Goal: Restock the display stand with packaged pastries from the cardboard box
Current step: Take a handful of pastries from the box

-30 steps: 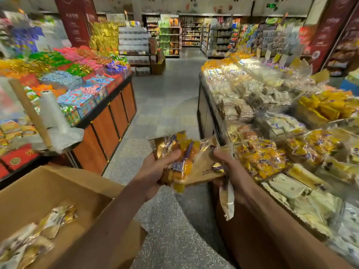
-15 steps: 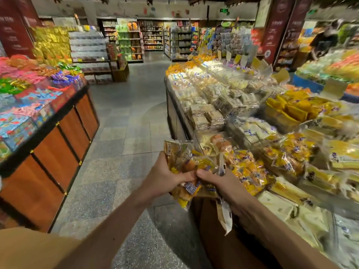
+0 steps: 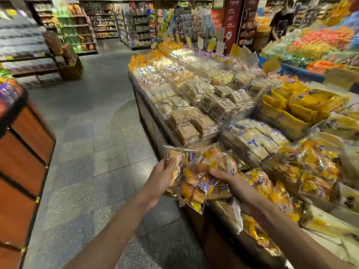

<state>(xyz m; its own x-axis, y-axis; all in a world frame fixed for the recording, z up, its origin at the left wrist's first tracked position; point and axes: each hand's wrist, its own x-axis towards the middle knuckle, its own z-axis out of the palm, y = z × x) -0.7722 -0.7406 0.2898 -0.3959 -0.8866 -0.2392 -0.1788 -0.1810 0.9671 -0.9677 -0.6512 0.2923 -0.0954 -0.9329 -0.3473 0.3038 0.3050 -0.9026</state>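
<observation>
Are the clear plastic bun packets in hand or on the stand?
In hand: left hand and right hand grip the clear bun packets.

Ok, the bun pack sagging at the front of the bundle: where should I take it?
Probably by its free lower end, from below. The bun pack sags from the bundle gripped between left hand and right hand, its top buried among the other packs; only the bottom seam edge hangs clear, so cup under the buns there.
</observation>
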